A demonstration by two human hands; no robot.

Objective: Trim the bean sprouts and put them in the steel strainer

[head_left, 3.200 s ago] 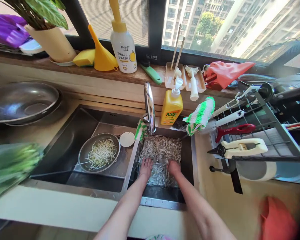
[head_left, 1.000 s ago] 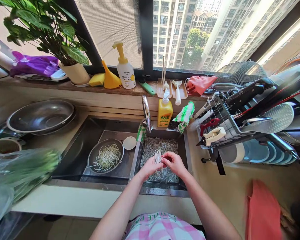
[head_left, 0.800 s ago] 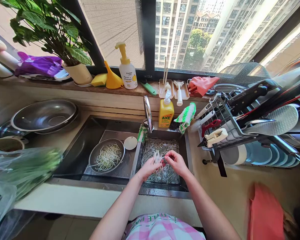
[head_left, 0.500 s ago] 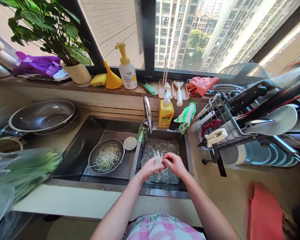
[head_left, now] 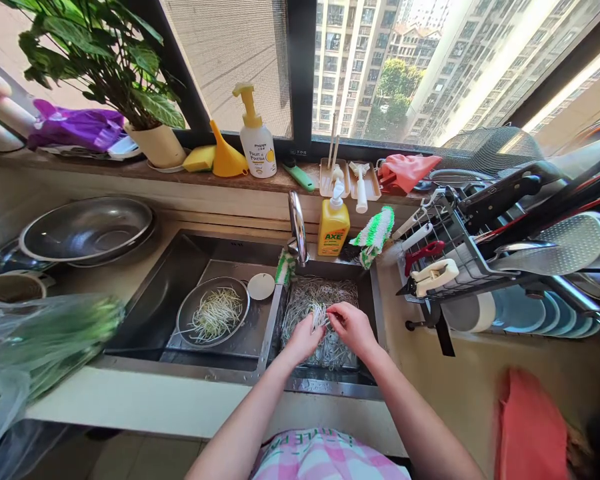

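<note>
Over the right sink basin [head_left: 371, 300], my left hand [head_left: 304, 341] is closed around a bunch of bean sprouts [head_left: 319, 315]. The thumb and fingertips of my right hand [head_left: 353, 328] pinch together at the right side of that bunch, touching the bean sprouts. Below both hands, a mass of loose bean sprouts [head_left: 300, 297] spreads in water in the basin. In the left basin [head_left: 145, 320] a round metal strainer bowl [head_left: 185, 319] holds a heap of pale bean sprouts [head_left: 220, 313]. A small white round dish [head_left: 261, 287] lies beside it.
The faucet [head_left: 297, 227] rises behind the basins, next to a yellow soap bottle [head_left: 333, 227]. On the right stands a dish rack [head_left: 460, 247] with knives and ladles. Stacked pans [head_left: 87, 230] and a plastic bag of green vegetables [head_left: 55, 340] are at left.
My left hand has turned and shifted slightly right with its bunch of bean sprouts. My right hand still pinches at the bunch. The view has moved a little.
</note>
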